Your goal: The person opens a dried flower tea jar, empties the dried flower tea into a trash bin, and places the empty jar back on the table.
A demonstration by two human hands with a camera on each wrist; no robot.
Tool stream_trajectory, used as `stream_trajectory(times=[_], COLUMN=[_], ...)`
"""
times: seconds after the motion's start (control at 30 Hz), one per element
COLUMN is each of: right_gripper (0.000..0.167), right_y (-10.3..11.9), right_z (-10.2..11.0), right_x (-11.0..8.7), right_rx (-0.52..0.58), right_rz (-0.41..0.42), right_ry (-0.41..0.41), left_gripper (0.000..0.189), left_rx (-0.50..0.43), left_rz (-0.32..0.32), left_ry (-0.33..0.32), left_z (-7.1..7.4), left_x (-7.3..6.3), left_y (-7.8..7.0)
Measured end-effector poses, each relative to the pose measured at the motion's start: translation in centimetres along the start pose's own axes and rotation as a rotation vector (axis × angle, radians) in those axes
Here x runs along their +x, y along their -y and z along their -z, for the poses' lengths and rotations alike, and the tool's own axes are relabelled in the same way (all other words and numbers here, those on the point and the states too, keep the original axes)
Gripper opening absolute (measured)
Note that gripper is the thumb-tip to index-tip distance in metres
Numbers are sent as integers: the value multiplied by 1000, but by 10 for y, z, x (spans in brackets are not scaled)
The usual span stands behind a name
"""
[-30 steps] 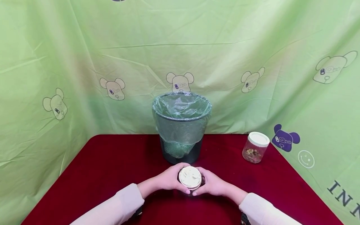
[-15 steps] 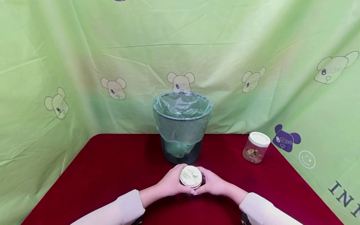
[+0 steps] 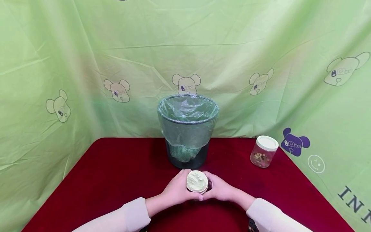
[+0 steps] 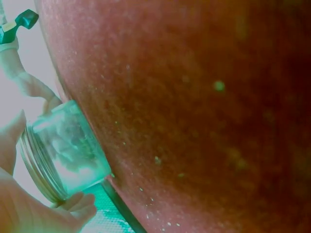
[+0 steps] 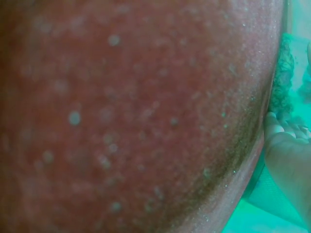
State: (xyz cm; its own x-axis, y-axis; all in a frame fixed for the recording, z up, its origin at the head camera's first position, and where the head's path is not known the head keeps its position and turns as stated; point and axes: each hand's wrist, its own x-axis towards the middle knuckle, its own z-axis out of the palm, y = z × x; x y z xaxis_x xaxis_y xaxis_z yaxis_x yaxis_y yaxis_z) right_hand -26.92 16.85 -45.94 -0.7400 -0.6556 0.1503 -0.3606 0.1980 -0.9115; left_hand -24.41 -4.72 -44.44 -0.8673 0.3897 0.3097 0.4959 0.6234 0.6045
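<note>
In the head view, my left hand (image 3: 177, 187) and my right hand (image 3: 219, 187) hold a small jar between them above the table's near half. Its round, cream-coloured top (image 3: 197, 181) has an uneven, whitish look and faces up towards the head camera. The thumbs meet at its near side, while the fingers wrap round the sides and are partly hidden. Seen from the left wrist, the clear jar (image 4: 73, 150) has a ringed edge where my left hand (image 4: 34, 204) grips it. My right hand (image 5: 286, 155) shows only at the right edge of its own wrist view.
Behind the hands stands a dark mesh bin (image 3: 188, 158) lined with a clear plastic bag (image 3: 186, 133). A second clear jar (image 3: 261, 158), white-lidded with small brownish pieces inside, is at the right on the red tablecloth (image 3: 121, 174). A green printed curtain (image 3: 139, 64) surrounds the table.
My left hand has turned slightly, its thumb sliding right along the near side until it meets the right thumb. The right hand stays nearly still. Both keep hold of the jar.
</note>
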Motion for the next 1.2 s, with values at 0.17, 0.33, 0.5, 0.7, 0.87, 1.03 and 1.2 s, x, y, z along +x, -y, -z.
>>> stream_trajectory(times=[0.17,0.33,0.5,0.7,0.87,1.03,1.2], right_gripper=[71,70,71,74,76,76,75], right_y=[0,1,0,1,0,0,0], right_z=[0,0,1,0,0,0,0], right_x=[0,1,0,0,0,0,0], right_rx=[18,22,23,-7,-14,-33,-38], right_rz=[0,5,8,21,7,-11,-7], right_ry=[7,1,0,-4,-11,-18,-18], left_gripper=[86,98,100,91,87,81,77], left_rx=[-28,-56,-95,-169,-266,-297,-302], left_rz=[0,-25,-40,-95,-132,-155,-159], left_ry=[22,48,100,221,333,395,396], left_z=[2,7,14,25,31,29,26], left_x=[1,3,9,19,28,34,35], left_y=[2,4,11,20,29,35,36])
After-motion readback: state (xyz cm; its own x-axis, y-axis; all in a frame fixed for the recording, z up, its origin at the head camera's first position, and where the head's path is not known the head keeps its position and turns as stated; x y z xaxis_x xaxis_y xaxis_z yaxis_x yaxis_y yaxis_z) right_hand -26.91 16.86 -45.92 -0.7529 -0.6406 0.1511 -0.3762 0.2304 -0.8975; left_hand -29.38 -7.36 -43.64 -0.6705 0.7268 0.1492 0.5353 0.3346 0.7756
